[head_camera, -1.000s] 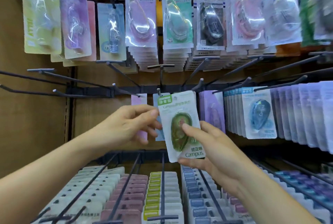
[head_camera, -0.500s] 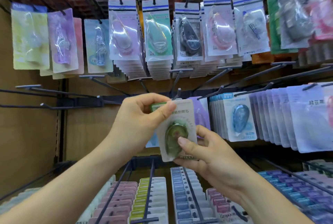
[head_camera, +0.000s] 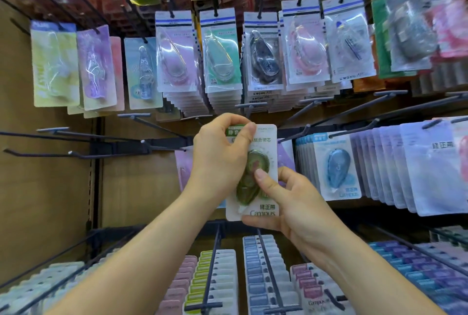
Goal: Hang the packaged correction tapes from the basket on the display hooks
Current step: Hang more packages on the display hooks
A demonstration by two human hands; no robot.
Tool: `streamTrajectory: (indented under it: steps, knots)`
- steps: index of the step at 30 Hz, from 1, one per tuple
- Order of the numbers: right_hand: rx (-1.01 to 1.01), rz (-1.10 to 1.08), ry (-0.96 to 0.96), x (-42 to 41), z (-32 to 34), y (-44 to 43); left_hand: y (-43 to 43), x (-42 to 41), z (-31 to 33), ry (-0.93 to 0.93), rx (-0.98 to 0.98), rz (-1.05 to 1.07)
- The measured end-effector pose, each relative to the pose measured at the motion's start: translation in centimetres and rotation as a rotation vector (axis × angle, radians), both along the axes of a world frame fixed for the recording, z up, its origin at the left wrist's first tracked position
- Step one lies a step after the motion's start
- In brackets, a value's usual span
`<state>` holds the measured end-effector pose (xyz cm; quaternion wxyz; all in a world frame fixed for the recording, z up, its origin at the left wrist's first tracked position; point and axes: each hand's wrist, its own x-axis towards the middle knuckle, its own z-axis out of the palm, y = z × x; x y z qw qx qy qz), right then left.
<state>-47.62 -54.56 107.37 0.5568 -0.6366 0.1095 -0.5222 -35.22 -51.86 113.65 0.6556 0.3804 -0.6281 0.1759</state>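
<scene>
I hold a green packaged correction tape (head_camera: 263, 152) upright in front of the middle row of display hooks. My left hand (head_camera: 217, 160) pinches the pack's top left corner, thumb across the green label. My right hand (head_camera: 291, 203) grips its lower right part, thumb on the blister and fingers under the bottom edge. An empty black display hook (head_camera: 293, 135) juts out just right of the pack's top. Whether the pack's hole is on a hook is hidden by my left hand. The basket is out of view.
Blue correction tape packs (head_camera: 336, 165) hang in a row right of my hands, a lilac pack (head_camera: 183, 168) behind my left hand. Several bare hooks (head_camera: 76, 137) stick out at left. Full rows hang above (head_camera: 220, 59) and below (head_camera: 217, 279).
Both hands have carried the green pack up and closer to the hooks. My left hand moved from the pack's edge onto its top corner, covering the label. The view tilted upward.
</scene>
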Motion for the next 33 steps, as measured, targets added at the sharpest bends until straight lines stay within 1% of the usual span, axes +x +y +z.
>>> streamTrajectory:
  steps: [2,5,9,12,15,17,19,23,25,28,33]
  knots:
    - [-0.032,-0.069,0.032,-0.2,0.0,0.3,0.2,-0.5,0.1,0.071,0.097,-0.047]
    - [-0.093,-0.195,0.111,-0.6,0.0,1.0,0.6,-0.7,0.3,0.183,0.297,-0.158]
    - [-0.093,-0.274,0.163,-0.5,0.3,1.5,1.2,-0.1,-0.5,0.163,0.443,-0.226]
    - [-0.095,-0.294,0.183,-0.3,0.7,1.5,2.2,0.7,-2.4,0.166,0.542,-0.326]
    - [-0.085,-0.318,0.233,0.1,0.6,1.0,3.0,1.7,-3.4,0.131,0.6,-0.342]
    - [-0.081,-0.327,0.296,0.1,0.5,0.4,2.8,2.3,-3.4,0.121,0.596,-0.3]
    - [-0.095,-0.365,0.414,-0.2,0.4,-0.3,1.8,2.7,-3.2,0.118,0.571,-0.217]
    - [-0.28,-0.549,0.766,-2.0,-0.9,-2.1,-2.5,3.8,-3.3,0.168,0.559,-0.126]
    - [-0.345,-0.579,0.872,-3.0,-1.4,-2.6,-5.0,4.2,-3.5,0.143,0.557,-0.052]
    - [-0.413,-0.619,0.958,-4.0,-1.8,-2.9,-8.0,4.5,-3.7,0.108,0.518,0.026]
    - [-0.481,-0.657,0.996,-5.0,-2.1,-3.2,-10.7,4.7,-3.8,0.064,0.486,0.122]
